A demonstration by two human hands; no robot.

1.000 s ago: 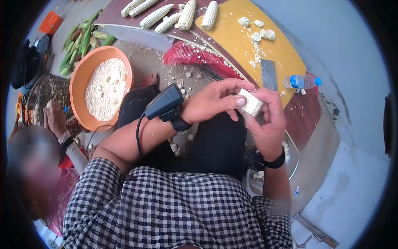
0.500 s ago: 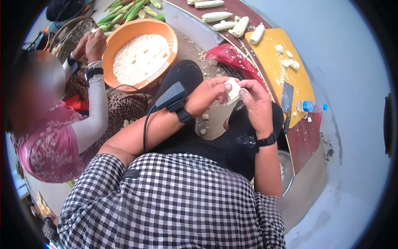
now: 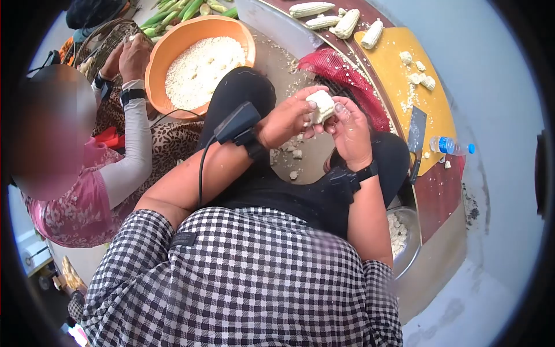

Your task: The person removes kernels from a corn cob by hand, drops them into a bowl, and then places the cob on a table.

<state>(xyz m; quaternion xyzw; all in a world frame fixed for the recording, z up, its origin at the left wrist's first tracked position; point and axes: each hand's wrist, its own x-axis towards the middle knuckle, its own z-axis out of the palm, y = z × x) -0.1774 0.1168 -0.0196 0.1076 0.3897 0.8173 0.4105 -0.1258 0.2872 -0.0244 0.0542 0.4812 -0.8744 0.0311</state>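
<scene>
A short chunk of white corn cob (image 3: 322, 106) is held up over the gap between my knees. My left hand (image 3: 289, 120) grips it from the left, thumb on its near side and fingers curled behind. From the right, the thumb and fingers of my right hand (image 3: 351, 130) close on the same chunk's lower edge. Rows of pale kernels cover the part that shows. Some of my fingers are hidden behind it.
An orange basin (image 3: 151, 81) of loose kernels stands ahead left, near a co-worker's raised hands (image 3: 132, 61). On the right are a yellow cutting board (image 3: 430, 110), a cleaver (image 3: 416, 130), a water bottle (image 3: 452, 146) and white cobs (image 3: 347, 24). A metal bowl (image 3: 411, 251) sits low right.
The corn chunk has turned in my fingers, and my right hand has come in lower and closer around it. The view has shifted a little, showing more of the metal bowl.
</scene>
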